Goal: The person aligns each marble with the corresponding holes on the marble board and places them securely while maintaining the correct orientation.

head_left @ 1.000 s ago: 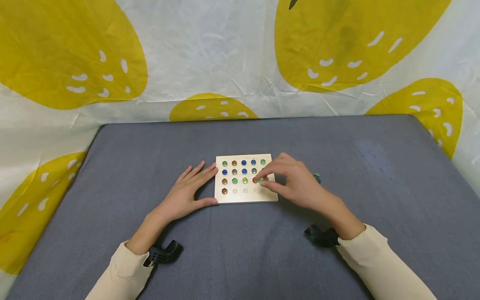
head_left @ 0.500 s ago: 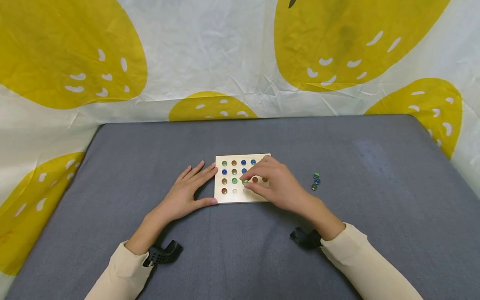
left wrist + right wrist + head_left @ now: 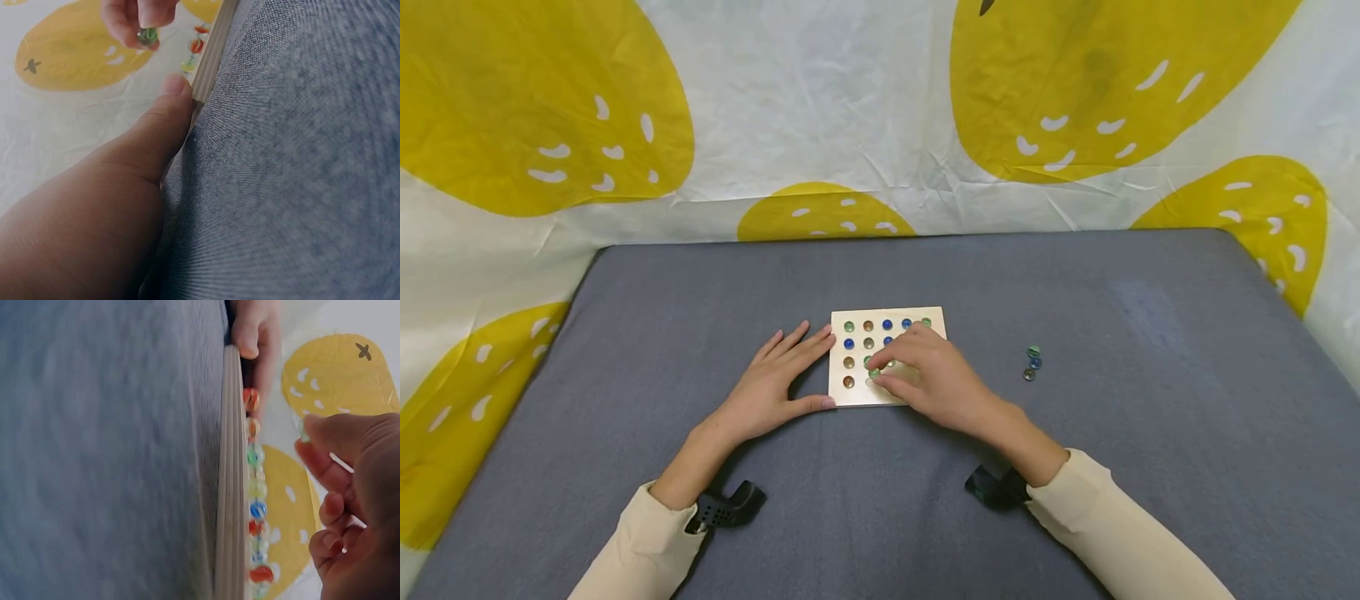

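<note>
while right hand pinches green marble, left hand flat against board, three loose marbles apart

**Right hand crosses the board leftward**

The right hand travels from the wooden board's right edge to its lower-left part, carrying a green marble pinched in its fingers. Three loose marbles, previously hidden behind that hand, now show on the grey tabletop.
</note>
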